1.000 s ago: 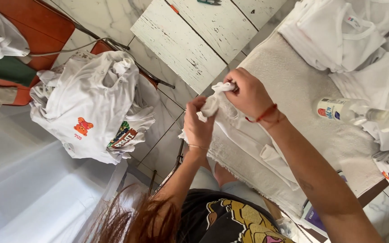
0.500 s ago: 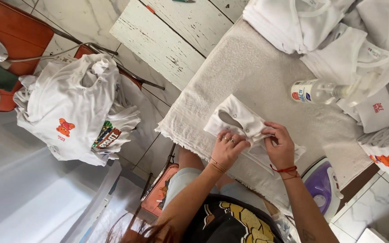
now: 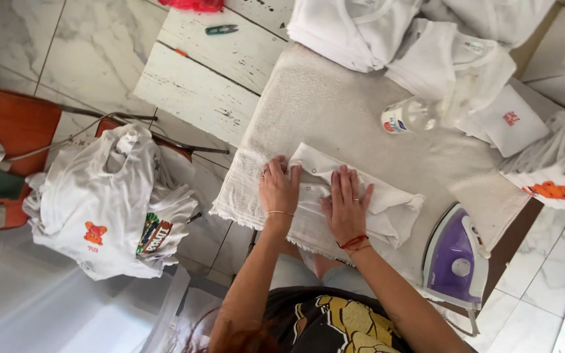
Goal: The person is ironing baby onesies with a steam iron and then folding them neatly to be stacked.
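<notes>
A beige towel is spread over the table, with stacks of white clothes at its far edge. A heap of white shirts is draped on a chair at the left. A purple iron stands near right, a small bottle beyond it. A folded white garment is pressed flat under the left hand and right hand, fingers spread, nothing gripped.

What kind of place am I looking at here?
Probably a small home or workshop garment-pressing station: a purple and white steam iron stands on a beige towel-covered table, both hands flatten a small white garment, and white printed shirts pile on a chair.
</notes>
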